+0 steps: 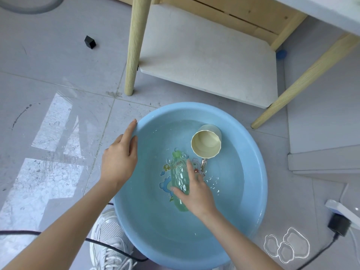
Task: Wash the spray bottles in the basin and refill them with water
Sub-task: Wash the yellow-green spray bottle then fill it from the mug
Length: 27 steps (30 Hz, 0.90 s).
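One bottle [179,172]: lying on its side under the water in the basin [261,172], over the cartoon print on the bottom, with its neck pointing away from the person and bubbles clinging round the neck.
Right hand [196,195]: gripping the bottle round its lower body, the thumb pressing one side and the fingers curling over the other.
Left hand [118,160]: resting on the basin's left rim, fingers lying straight and holding nothing.
Feel: the bottle is likely behaving as thin plastic does, light when drained, giving a little under a squeeze and turning slippery while wet.
Hold: the patterned middle is probably offering the surest grip, and the smooth neck looks less safe.
Bottle make: showing see-through green plastic in a slim cylinder with raised facets.
Basin make: showing smooth, round, pale blue plastic, and sitting on grey tiles.
Cup [206,142]: tilting in the water just beyond the bottle, cream and faceted, its mouth facing up toward the camera.
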Motion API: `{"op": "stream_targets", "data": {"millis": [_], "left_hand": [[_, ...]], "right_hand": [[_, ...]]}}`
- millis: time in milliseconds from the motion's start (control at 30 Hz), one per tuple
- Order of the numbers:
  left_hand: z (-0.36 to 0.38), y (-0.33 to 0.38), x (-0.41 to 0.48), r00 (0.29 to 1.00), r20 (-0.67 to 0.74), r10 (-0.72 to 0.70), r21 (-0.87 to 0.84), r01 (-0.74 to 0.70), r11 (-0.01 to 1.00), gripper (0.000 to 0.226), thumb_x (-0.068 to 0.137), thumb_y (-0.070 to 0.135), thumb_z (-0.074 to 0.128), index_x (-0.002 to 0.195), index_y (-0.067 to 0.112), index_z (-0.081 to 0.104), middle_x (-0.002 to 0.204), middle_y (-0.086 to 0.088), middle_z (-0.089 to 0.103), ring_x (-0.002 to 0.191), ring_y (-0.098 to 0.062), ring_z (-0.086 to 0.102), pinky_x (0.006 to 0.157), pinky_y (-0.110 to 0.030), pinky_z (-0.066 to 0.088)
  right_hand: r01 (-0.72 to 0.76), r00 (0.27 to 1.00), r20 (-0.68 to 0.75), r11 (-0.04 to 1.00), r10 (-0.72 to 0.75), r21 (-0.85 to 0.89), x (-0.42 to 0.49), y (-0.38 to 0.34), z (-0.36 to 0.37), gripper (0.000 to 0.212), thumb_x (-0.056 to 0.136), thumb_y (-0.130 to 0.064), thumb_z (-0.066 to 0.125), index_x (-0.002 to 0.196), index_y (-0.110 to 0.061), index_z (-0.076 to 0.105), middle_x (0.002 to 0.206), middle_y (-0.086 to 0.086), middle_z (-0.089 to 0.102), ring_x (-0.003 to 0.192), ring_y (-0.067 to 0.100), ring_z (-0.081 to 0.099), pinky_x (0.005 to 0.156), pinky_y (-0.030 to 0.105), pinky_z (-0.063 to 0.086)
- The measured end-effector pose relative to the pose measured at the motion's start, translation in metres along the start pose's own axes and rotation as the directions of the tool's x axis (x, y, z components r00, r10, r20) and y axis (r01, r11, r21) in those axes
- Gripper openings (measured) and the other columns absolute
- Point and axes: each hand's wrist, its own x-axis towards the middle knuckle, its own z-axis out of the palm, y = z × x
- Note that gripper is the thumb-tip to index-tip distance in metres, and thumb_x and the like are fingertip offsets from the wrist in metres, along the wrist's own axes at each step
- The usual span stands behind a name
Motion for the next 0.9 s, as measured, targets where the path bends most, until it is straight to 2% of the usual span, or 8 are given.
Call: {"op": "stream_targets", "data": {"millis": [133, 367, 600, 700, 900], "left_hand": [[-0.0002, -0.0006, -0.0003, 1.000, -0.001, -0.001, -0.004, 0.001, 1.000, 0.048, 0.102, 0.024, 0.034, 0.148, 0.035, 0.029, 0.110, -0.010, 0.060, 0.089, -0.036, 0.055, 0.078, -0.042, 0.044], [0.0004, -0.0001, 0.0002, 1.000, -0.002, -0.007, 0.001, 0.007, 1.000, 0.048, 0.102, 0.024, 0.035, 0.147, 0.036, 0.030, 0.107, -0.010, 0.059, 0.087, -0.036, 0.055, 0.077, -0.043, 0.044], [0.0001, 0.0008, -0.0001, 1.000, 0.001, -0.006, 0.002, 0.006, 1.000, 0.048, 0.102, 0.023, 0.035, 0.148, 0.035, 0.030, 0.110, -0.012, 0.060, 0.090, -0.037, 0.055, 0.078, -0.043, 0.044], [0.0000, 0.0008, -0.0004, 1.000, 0.001, -0.003, 0.006, 0.003, 1.000, 0.048, 0.102, 0.023, 0.035, 0.148, 0.034, 0.030, 0.114, -0.012, 0.059, 0.092, -0.037, 0.055, 0.078, -0.043, 0.044], [-0.0002, 0.0011, -0.0007, 1.000, -0.005, 0.003, 0.010, -0.003, 1.000, 0.048, 0.102, 0.023, 0.035, 0.148, 0.034, 0.030, 0.112, -0.012, 0.060, 0.089, -0.037, 0.055, 0.077, -0.043, 0.044]], "right_hand": [[0.001, 1.000, 0.001, 1.000, -0.001, 0.027, -0.0021, 0.0005, -0.0003, 0.095, 0.084, -0.060, 0.057, 0.149, -0.039, -0.007, 0.155, 0.005, 0.023, 0.136, 0.027, 0.035, 0.098, 0.038, 0.041], [-0.011, 1.000, 0.020, 0.998, 0.010, 0.058, -0.0051, 0.0002, 0.0011, 0.095, 0.083, -0.060, 0.059, 0.149, -0.038, -0.006, 0.153, 0.010, 0.026, 0.138, 0.027, 0.031, 0.100, 0.039, 0.040], [-0.064, 0.997, 0.042, 0.997, 0.062, 0.034, -0.0034, -0.0053, -0.0040, 0.095, 0.083, -0.061, 0.057, 0.151, -0.034, -0.004, 0.152, 0.009, 0.030, 0.134, 0.029, 0.038, 0.099, 0.039, 0.040], [-0.068, 0.996, 0.063, 0.998, 0.068, -0.005, -0.0005, -0.0067, -0.0022, 0.095, 0.083, -0.059, 0.058, 0.151, -0.034, -0.005, 0.149, 0.011, 0.032, 0.129, 0.031, 0.043, 0.095, 0.038, 0.043], [-0.067, 0.994, 0.078, 0.996, 0.071, -0.053, -0.0001, -0.0079, -0.0010, 0.094, 0.084, -0.057, 0.058, 0.151, -0.034, -0.004, 0.142, 0.010, 0.040, 0.125, 0.031, 0.046, 0.092, 0.038, 0.046]]}}
